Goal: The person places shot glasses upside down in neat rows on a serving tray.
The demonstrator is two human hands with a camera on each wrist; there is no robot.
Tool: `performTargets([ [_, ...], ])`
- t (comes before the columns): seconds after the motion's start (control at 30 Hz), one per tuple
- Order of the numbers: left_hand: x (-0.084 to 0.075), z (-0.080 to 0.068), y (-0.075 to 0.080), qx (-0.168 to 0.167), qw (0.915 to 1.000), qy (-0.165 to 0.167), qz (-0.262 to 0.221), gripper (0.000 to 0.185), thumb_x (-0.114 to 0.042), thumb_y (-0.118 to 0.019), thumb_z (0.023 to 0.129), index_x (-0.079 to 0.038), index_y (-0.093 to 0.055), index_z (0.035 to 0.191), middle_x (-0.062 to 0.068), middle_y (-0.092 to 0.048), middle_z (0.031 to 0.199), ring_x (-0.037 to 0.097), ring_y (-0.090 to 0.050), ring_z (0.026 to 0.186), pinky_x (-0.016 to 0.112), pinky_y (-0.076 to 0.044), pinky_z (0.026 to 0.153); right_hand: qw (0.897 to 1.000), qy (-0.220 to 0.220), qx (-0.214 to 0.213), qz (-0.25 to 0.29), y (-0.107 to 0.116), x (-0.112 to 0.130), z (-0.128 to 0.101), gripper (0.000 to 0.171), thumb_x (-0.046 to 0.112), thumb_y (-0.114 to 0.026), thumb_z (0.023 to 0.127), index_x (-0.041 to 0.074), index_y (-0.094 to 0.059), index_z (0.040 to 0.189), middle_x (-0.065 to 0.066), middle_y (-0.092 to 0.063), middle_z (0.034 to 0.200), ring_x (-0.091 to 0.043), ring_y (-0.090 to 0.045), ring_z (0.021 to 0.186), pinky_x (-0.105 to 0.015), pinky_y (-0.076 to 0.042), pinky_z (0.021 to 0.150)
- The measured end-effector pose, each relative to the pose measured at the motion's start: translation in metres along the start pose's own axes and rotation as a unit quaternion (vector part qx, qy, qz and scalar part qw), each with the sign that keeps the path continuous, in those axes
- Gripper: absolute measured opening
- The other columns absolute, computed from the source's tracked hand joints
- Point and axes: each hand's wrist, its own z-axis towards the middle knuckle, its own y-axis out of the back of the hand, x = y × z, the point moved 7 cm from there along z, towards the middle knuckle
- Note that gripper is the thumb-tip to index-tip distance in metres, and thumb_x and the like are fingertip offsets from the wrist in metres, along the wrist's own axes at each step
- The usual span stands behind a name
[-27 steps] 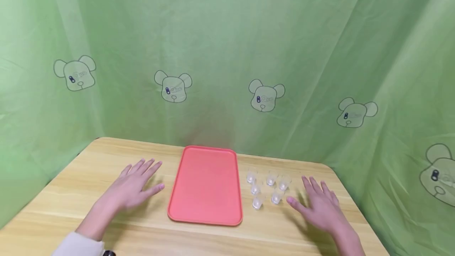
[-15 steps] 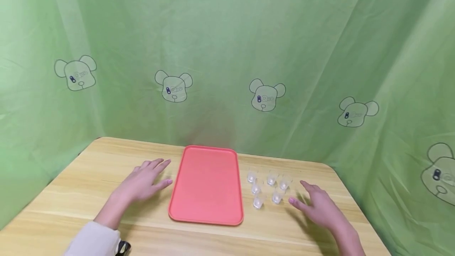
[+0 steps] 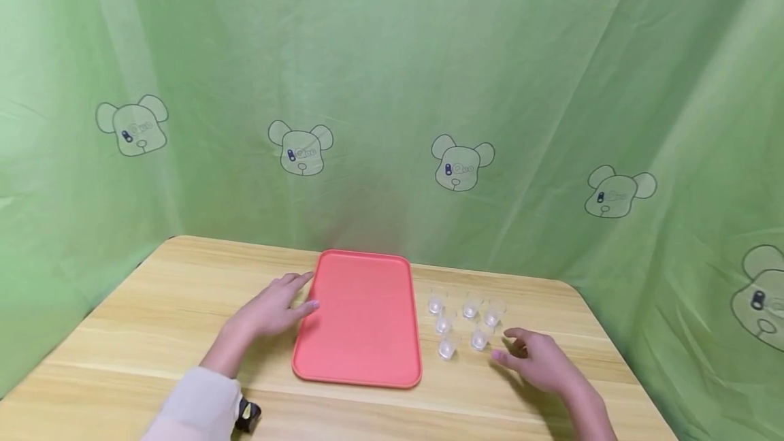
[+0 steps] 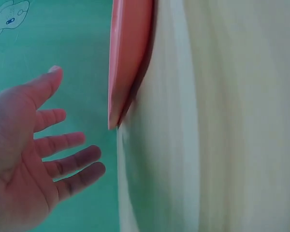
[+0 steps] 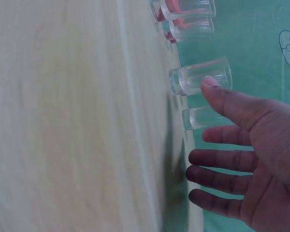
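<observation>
A red rectangular tray [image 3: 358,322] lies flat on the wooden table. My left hand [image 3: 272,310] is at the tray's left edge, its thumb reaching over the rim in the head view. In the left wrist view the fingers of that hand [image 4: 29,150] are spread and hold nothing; the tray's side [image 4: 128,53] is beyond them. Several small clear glasses stand upright to the right of the tray, among them a front one [image 3: 447,348]. My right hand [image 3: 542,363] is just right of the nearest glass [image 3: 480,339], fingers relaxed. The right wrist view shows its thumb overlapping a glass [image 5: 198,77].
The wooden table [image 3: 153,339] extends on both sides of the tray. A green curtain [image 3: 367,87] with printed bear heads hangs behind and beside the table. A black object [image 3: 248,415] is at the left sleeve's cuff.
My left hand has moved right, from beside the tray to its left edge. The right hand has lowered slightly towards the glasses, and its fingers have bent more. Tray and glasses have stayed put.
</observation>
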Motion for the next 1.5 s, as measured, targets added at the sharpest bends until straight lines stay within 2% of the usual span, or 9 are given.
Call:
performTargets([
  [0.13, 0.000, 0.007, -0.005, -0.002, 0.9998, 0.004, -0.018, 0.070, -0.039, -0.059, 0.103, 0.002, -0.039, 0.155, 0.031, -0.045, 0.150, 0.048, -0.042, 0.139, 0.059, -0.034, 0.115, 1.000, 0.000, -0.005, 0.002, -0.004, -0.001, 0.002, 0.065, 0.037, -0.079, 0.088, -0.013, -0.061, 0.127, -0.010, -0.072, 0.096, -0.025, -0.067, 0.091, -0.049, -0.055, 0.087],
  [0.27, 0.001, 0.012, -0.008, -0.002, 0.9991, 0.013, -0.039, 0.071, -0.038, -0.060, 0.103, 0.002, -0.037, 0.156, 0.031, -0.044, 0.151, 0.047, -0.040, 0.141, 0.059, -0.032, 0.116, 1.000, -0.008, -0.008, 0.006, -0.006, -0.001, 0.005, 0.067, 0.038, -0.080, 0.087, -0.011, -0.062, 0.128, -0.004, -0.069, 0.091, -0.019, -0.063, 0.086, -0.046, -0.055, 0.085],
  [0.43, 0.000, 0.019, -0.009, -0.013, 0.9983, 0.014, -0.054, 0.070, -0.036, -0.060, 0.103, 0.004, -0.036, 0.155, 0.031, -0.044, 0.151, 0.049, -0.037, 0.142, 0.060, -0.029, 0.117, 1.000, -0.022, -0.013, 0.017, -0.009, -0.002, 0.009, 0.068, 0.041, -0.081, 0.086, -0.010, -0.063, 0.128, -0.008, -0.071, 0.098, -0.021, -0.066, 0.093, -0.049, -0.055, 0.089],
  [0.63, 0.002, 0.024, -0.012, -0.028, 0.9947, 0.016, -0.098, 0.069, -0.030, -0.062, 0.103, 0.009, -0.036, 0.153, 0.032, -0.048, 0.148, 0.049, -0.046, 0.136, 0.058, -0.034, 0.115, 0.999, -0.035, -0.025, 0.025, -0.010, -0.004, 0.011, 0.065, 0.038, -0.083, 0.084, -0.009, -0.065, 0.125, -0.006, -0.069, 0.097, -0.019, -0.063, 0.090, -0.045, -0.055, 0.086],
  [0.8, 0.008, 0.025, -0.018, -0.033, 0.9877, 0.031, -0.150, 0.069, -0.027, -0.064, 0.102, 0.008, -0.036, 0.154, 0.033, -0.050, 0.145, 0.047, -0.058, 0.124, 0.056, -0.042, 0.109, 0.998, -0.040, -0.029, 0.041, -0.013, -0.004, 0.012, 0.061, 0.035, -0.084, 0.084, -0.008, -0.067, 0.122, -0.004, -0.069, 0.096, -0.016, -0.062, 0.089, -0.039, -0.056, 0.083],
  [0.93, 0.014, 0.027, -0.021, -0.040, 0.9845, 0.045, -0.165, 0.068, -0.023, -0.066, 0.100, 0.006, -0.036, 0.155, 0.030, -0.058, 0.137, 0.040, -0.065, 0.114, 0.052, -0.050, 0.102, 0.997, -0.044, -0.034, 0.045, -0.015, -0.005, 0.013, 0.057, 0.034, -0.084, 0.083, -0.007, -0.068, 0.120, -0.002, -0.067, 0.094, -0.014, -0.060, 0.087, -0.035, -0.055, 0.080],
  [1.07, 0.019, 0.029, -0.024, -0.044, 0.9823, 0.056, -0.173, 0.066, -0.012, -0.067, 0.097, 0.004, -0.039, 0.154, 0.023, -0.063, 0.129, 0.028, -0.068, 0.102, 0.043, -0.055, 0.089, 0.997, -0.051, -0.040, 0.049, -0.017, -0.007, 0.014, 0.054, 0.031, -0.085, 0.083, -0.006, -0.069, 0.119, -0.001, -0.065, 0.091, -0.014, -0.059, 0.085, -0.031, -0.054, 0.078],
  [1.23, 0.024, 0.028, -0.028, -0.047, 0.9758, 0.064, -0.203, 0.064, 0.004, -0.063, 0.091, 0.006, -0.042, 0.151, 0.024, -0.062, 0.131, 0.022, -0.067, 0.092, 0.033, -0.057, 0.072, 0.996, -0.045, -0.045, 0.061, -0.020, -0.005, 0.015, 0.051, 0.028, -0.084, 0.084, -0.007, -0.069, 0.117, 0.000, -0.062, 0.087, -0.014, -0.057, 0.081, -0.028, -0.052, 0.074],
  [1.5, 0.033, 0.026, -0.030, -0.052, 0.9689, 0.093, -0.223, 0.053, 0.013, -0.060, 0.082, 0.011, -0.058, 0.136, 0.018, -0.068, 0.113, 0.021, -0.066, 0.088, 0.032, -0.056, 0.072, 0.995, -0.043, -0.053, 0.067, -0.022, -0.004, 0.018, 0.037, 0.022, -0.084, 0.084, -0.003, -0.071, 0.108, 0.001, -0.062, 0.082, -0.014, -0.057, 0.078, -0.027, -0.051, 0.070],
])
